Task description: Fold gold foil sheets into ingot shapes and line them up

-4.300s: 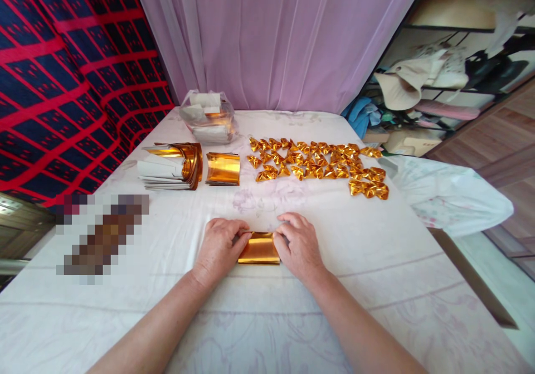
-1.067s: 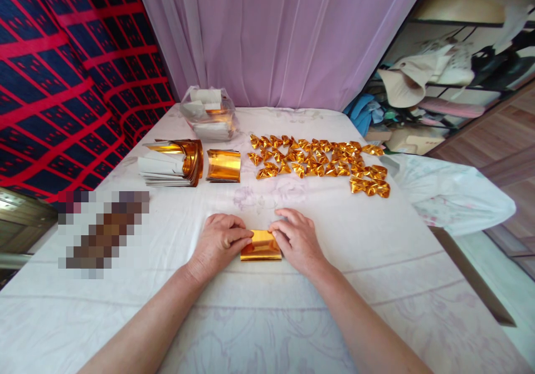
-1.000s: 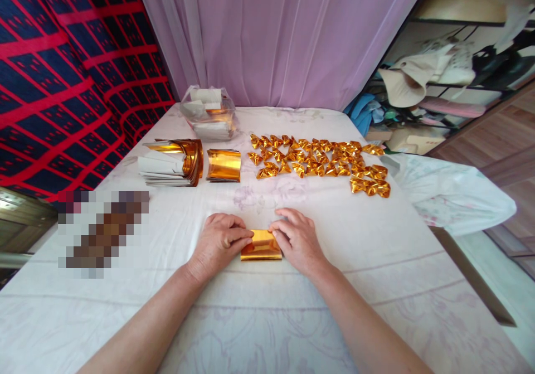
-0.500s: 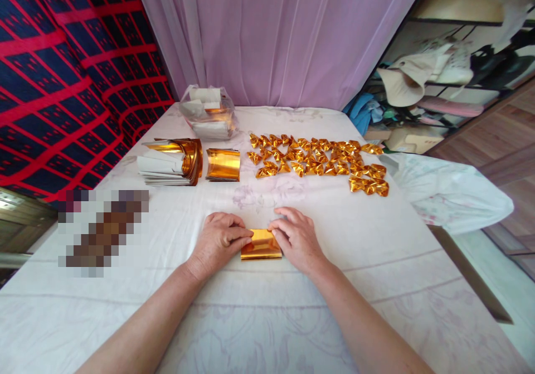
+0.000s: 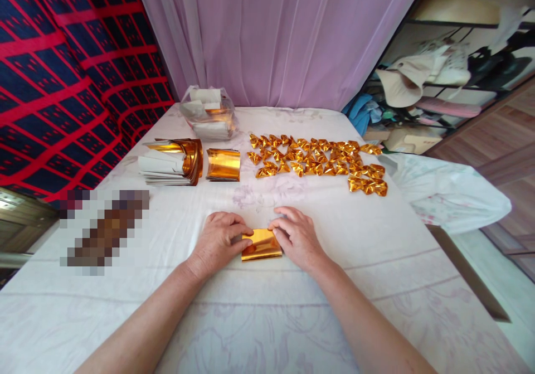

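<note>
A sheet of shiny gold foil paper [image 5: 263, 244] lies in front of me, its near edge rolled or folded over. My left hand [image 5: 221, 237] pinches its left side between thumb and fingers. On the opposite side, my right hand [image 5: 296, 233] grips the far right corner with thumb and index finger, the other fingers bent above the cloth. Beyond my hands rest a small stack of gold foil sheets [image 5: 224, 165] and a larger curled stack of foil paper [image 5: 167, 165] with pale backs. Rows of folded gold foil pieces [image 5: 317, 156] spread to the right of these.
A clear plastic bag [image 5: 209, 115] of more paper sits at the table's far left. The cloth-covered table [image 5: 267, 329] meets a purple curtain [image 5: 276, 39]. A pixelated patch hides something at left. Shelves with a cap [image 5: 403, 78] and shoes stand at right.
Both hands keep nearly the same place on the foil paper. Reflections on the sheet have shifted slightly, and the view has moved a little.
</note>
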`<state>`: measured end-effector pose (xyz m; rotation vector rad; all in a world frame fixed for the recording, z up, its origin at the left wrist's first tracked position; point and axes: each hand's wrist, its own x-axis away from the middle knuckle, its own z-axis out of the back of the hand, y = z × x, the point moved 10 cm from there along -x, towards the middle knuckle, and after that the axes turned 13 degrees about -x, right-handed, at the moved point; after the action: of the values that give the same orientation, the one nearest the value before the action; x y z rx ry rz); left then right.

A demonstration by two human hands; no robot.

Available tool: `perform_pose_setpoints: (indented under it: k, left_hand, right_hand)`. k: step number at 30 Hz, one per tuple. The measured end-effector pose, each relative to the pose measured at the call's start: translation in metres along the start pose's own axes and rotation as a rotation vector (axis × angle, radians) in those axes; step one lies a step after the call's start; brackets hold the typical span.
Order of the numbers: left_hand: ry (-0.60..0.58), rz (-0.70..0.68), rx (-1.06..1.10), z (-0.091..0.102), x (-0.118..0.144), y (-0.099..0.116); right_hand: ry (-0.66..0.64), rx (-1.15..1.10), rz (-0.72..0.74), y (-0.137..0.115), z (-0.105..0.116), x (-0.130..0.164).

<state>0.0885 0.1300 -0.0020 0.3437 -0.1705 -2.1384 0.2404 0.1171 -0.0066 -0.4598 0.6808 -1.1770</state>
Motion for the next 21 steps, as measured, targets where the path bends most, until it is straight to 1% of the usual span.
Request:
perform_pose_setpoints:
  k: [8,15,21]
  left_hand:
    - [-0.065,0.034,-0.036,0.0018,0.0009,0.0067]
    - [-0.105,0.028,-0.076,0.0008,0.0036,0.0098]
    - [-0.114,0.051,-0.07,0.0001,0.0021,0.0102]
  right_hand:
    - [-0.022,0.002,-0.002,0.0016,-0.001,0.0]
    - [-0.013,0.033,0.021,-0.0008,-0.0029,0.0029]
    - [-0.005,0.064,0.013,0.0003,-0.0042,0.0005]
